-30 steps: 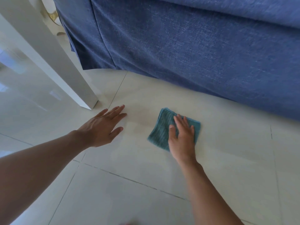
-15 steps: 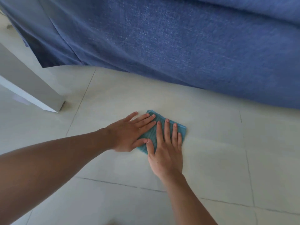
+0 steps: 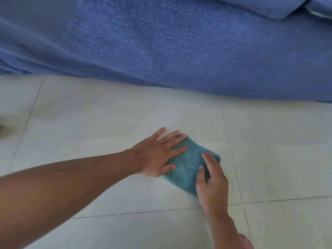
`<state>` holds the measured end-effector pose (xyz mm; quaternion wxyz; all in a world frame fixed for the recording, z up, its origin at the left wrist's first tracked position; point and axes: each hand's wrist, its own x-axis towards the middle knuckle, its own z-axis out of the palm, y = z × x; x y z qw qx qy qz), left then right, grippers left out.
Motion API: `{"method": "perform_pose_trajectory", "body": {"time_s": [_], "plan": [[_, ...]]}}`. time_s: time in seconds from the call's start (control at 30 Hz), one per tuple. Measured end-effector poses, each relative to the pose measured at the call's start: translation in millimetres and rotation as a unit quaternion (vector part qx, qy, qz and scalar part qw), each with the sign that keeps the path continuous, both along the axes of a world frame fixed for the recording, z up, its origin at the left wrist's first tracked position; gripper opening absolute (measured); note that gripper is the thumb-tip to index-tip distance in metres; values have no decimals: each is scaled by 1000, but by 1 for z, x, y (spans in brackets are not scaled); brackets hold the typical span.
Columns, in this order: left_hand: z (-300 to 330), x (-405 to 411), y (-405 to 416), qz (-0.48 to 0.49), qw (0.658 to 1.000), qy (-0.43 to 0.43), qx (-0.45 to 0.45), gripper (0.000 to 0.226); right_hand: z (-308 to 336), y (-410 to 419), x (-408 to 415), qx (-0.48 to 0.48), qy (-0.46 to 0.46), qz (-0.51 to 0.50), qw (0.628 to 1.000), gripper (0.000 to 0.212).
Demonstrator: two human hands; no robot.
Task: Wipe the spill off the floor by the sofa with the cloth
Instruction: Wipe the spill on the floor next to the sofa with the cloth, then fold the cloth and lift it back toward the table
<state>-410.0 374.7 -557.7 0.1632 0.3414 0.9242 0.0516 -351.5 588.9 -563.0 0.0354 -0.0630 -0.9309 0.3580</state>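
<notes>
A folded teal cloth (image 3: pixel 186 166) lies flat on the pale tiled floor (image 3: pixel 107 123), a short way in front of the blue sofa (image 3: pixel 179 42). My left hand (image 3: pixel 158 153) presses on the cloth's left edge with fingers spread flat. My right hand (image 3: pixel 212 180) lies flat on the cloth's right side, fingers pointing toward the sofa. Both palms rest on top; neither grips it. No wet patch can be made out on the tiles around the cloth.
The sofa's blue fabric skirt hangs to the floor across the whole upper half of the view. Grout lines (image 3: pixel 233 159) cross the tiles near the cloth. A small dark thing (image 3: pixel 1 127) shows at the far left edge.
The view has swung right, so the white furniture leg has left the frame. My left hand came onto the cloth, and the cloth with both hands has slid to the right along the sofa.
</notes>
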Motion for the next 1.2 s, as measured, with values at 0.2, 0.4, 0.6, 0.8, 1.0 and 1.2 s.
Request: {"method": "perform_pose_trajectory", "body": {"time_s": [0.2, 0.4, 0.6, 0.8, 1.0, 1.2], "plan": [[11, -20, 20, 73, 997, 2, -1, 72, 18, -1, -23, 24, -134, -158, 978, 63], [18, -31, 49, 28, 999, -5, 21, 77, 34, 2, -30, -74, -175, -155, 969, 8], [35, -31, 32, 97, 977, -109, 154, 24, 59, 17, -38, -146, -156, -77, 974, 5], [74, -32, -17, 324, 774, -327, 435, 17, 101, -7, -73, -364, -195, -19, 911, 28], [107, -16, -84, 470, 619, -262, 572, 20, 123, -80, -102, -421, -237, 143, 864, 22], [135, 30, -149, 490, 588, -154, 624, 27, 141, -144, -105, -405, -251, 215, 853, 25]]}}
